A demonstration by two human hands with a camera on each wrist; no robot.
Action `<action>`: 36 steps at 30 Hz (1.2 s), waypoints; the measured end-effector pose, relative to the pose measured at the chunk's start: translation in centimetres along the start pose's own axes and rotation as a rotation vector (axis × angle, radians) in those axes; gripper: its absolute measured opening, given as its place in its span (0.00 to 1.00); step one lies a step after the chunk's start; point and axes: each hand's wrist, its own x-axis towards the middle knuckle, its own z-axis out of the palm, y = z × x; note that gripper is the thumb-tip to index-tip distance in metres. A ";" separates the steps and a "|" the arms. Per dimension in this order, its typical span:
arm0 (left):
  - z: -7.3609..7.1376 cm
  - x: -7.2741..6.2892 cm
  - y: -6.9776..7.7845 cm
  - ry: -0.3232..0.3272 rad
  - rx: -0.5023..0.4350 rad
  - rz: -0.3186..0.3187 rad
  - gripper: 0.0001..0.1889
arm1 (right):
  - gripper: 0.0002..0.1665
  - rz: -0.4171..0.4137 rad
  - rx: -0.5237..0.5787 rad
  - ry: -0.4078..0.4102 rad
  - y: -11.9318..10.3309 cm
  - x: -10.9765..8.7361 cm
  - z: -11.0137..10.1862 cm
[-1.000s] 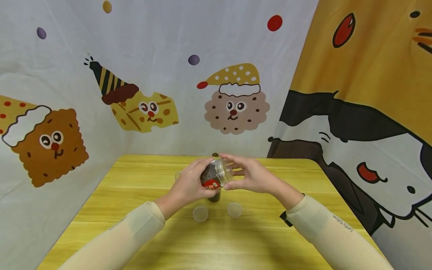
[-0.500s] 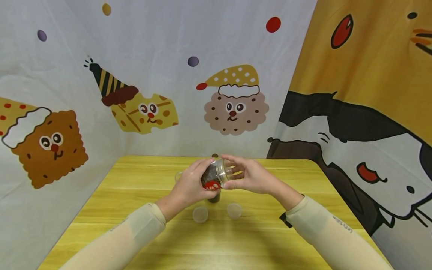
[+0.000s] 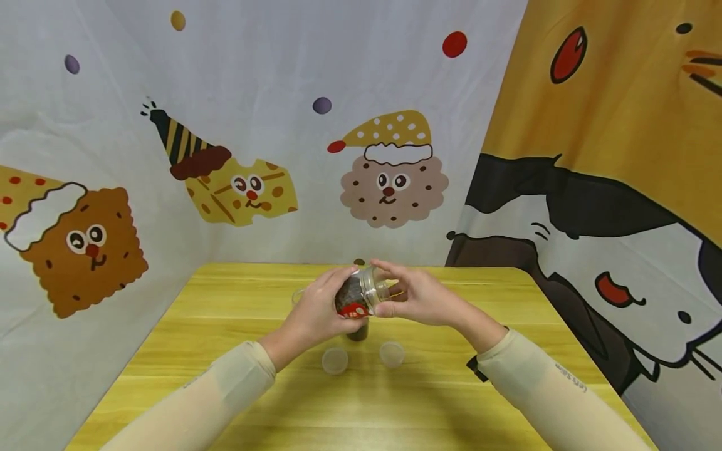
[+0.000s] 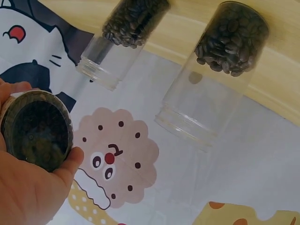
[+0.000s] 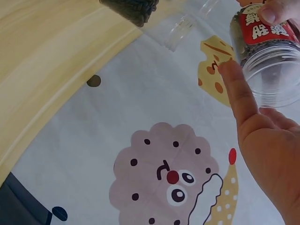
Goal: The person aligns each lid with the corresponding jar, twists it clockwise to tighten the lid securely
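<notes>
A clear screw-top jar (image 3: 351,294) with dark contents and a red label is held tilted above the table, its clear end towards the right. My left hand (image 3: 318,300) grips its body; in the left wrist view the jar's dark round base (image 4: 40,133) faces the camera. My right hand (image 3: 420,294) holds the clear end, thumb on the near side and fingers on the far side. The right wrist view shows the ridged neck and clear end (image 5: 276,82) beside the fingers. Whether a clear lid covers this end, I cannot tell.
Two lidless jars (image 4: 234,42) (image 4: 136,23) of dark bean-like pieces stand on the wooden table (image 3: 479,376); the hands mostly hide them in the head view. Two translucent round lids (image 3: 335,361) (image 3: 392,354) lie nearer me. A cartoon-printed cloth (image 3: 254,94) hangs behind the table.
The head view has tilted slightly, so the scene sits a little lower. Both hands keep their hold on the jar, with hardly any visible movement.
</notes>
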 end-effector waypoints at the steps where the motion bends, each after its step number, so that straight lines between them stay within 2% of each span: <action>1: 0.0 0.0 0.0 -0.004 -0.005 -0.007 0.50 | 0.60 -0.003 -0.022 -0.002 0.0 0.0 0.0; 4: 0.0 -0.1 -0.2 -0.021 -0.024 -0.031 0.50 | 0.69 -0.038 -0.091 -0.004 0.1 -0.2 -0.2; 6: -0.1 -0.1 -0.3 -0.033 -0.032 -0.047 0.50 | 0.73 -0.089 -0.138 0.004 0.1 -0.3 -0.3; 8: -0.2 -0.2 -0.3 -0.046 -0.041 -0.065 0.50 | 0.70 -0.146 -0.167 0.010 0.2 -0.4 -0.5; 11: -0.3 -0.3 -0.4 -0.056 -0.043 -0.079 0.51 | 0.62 -0.224 -0.172 0.017 0.3 -0.4 -0.7; 14: -0.3 -0.3 -0.3 -0.057 -0.040 -0.069 0.50 | 0.56 -0.268 -0.178 0.028 0.4 -0.2 -0.6; 26: 0.2 -0.2 -0.3 -0.031 -0.045 -0.025 0.49 | 0.57 -0.244 -0.252 0.059 0.6 -0.2 -0.5; 36: 0.3 0.1 0.0 -0.016 -0.041 -0.011 0.49 | 0.56 -0.212 -0.231 0.046 0.2 -0.2 -0.7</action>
